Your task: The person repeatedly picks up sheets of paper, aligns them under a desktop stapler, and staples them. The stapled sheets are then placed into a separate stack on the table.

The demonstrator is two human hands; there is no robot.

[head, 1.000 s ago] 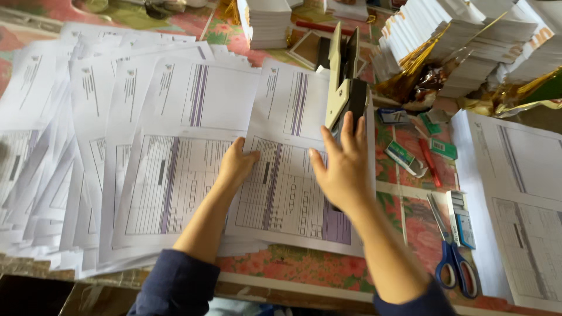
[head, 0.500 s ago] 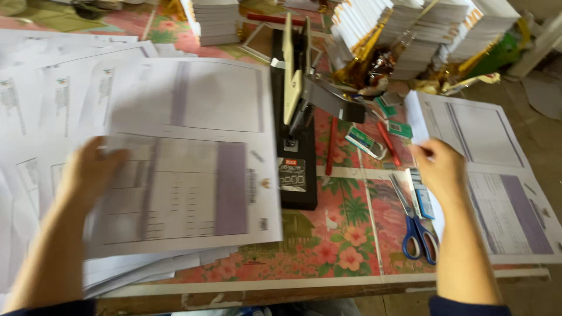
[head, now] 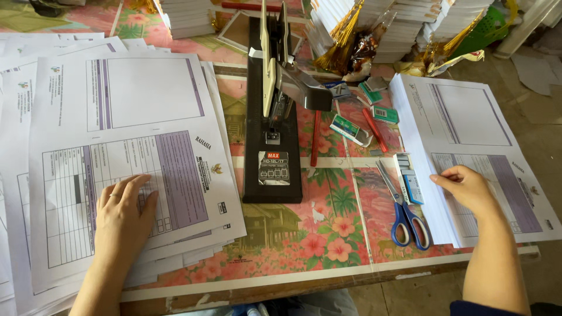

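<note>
Left hand: your left hand [head: 124,212] lies flat, fingers [head: 136,186] spread wide and holding nothing, pressed on the top sheet [head: 126,146] of the fanned pile at the table's near left edge.
Right hand: your right hand [head: 468,190] rests on the stack [head: 474,140] at the right edge, fingers loosely curled over its near left side; I cannot tell whether they pinch a page.
Sheet axis: the top sheet runs long from near edge to far edge, tilted a little; it stretches away from your left fingers toward the far side.
Stack axis: the stack also runs near to far, its left edge just beside the scissors [head: 407,213].
Nearer hand: each hand already touches its own paper; the stapler [head: 272,117] stands between them, slightly nearer your left hand.
Between: the bare flowered table [head: 328,234] and the scissors part the two piles, which lie well apart.
Beyond: small staple boxes [head: 348,126] and a red pen [head: 315,137] sit right of the stapler; booklet piles [head: 404,23] line the far edge.
</note>
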